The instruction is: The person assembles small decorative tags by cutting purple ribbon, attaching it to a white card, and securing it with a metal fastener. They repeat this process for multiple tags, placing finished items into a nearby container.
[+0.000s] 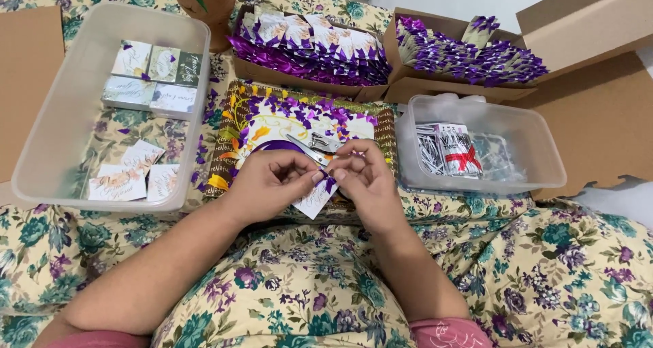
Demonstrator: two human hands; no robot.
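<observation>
— While both hands work over the patterned tray (228, 127), what are they doing?

— From the head view, the left hand (272, 181) and right hand (364, 178) meet just in front of the tray, fingertips pinched on a small white card (315, 200) and a bit of purple ribbon (329, 183) at its top edge. Held close to the body, probably so the fine work stays under the eyes.

— How does the card look?

— White, diamond-tilted, with faint script-like marks; its lower corner pokes out below the fingers. The ribbon is mostly hidden.

— And around the tray?

— On it lie scissors (314, 146) amid purple ribbon scraps, within easy reach. Left of the tray, a clear tub (41, 144) holds more cards in small stacks. Behind it, two cardboard boxes (391, 45) packed with ribboned cards. Right of it, another clear tub (544, 164) with small packets. Supplies seem kept at the sides, finished pieces behind.
</observation>
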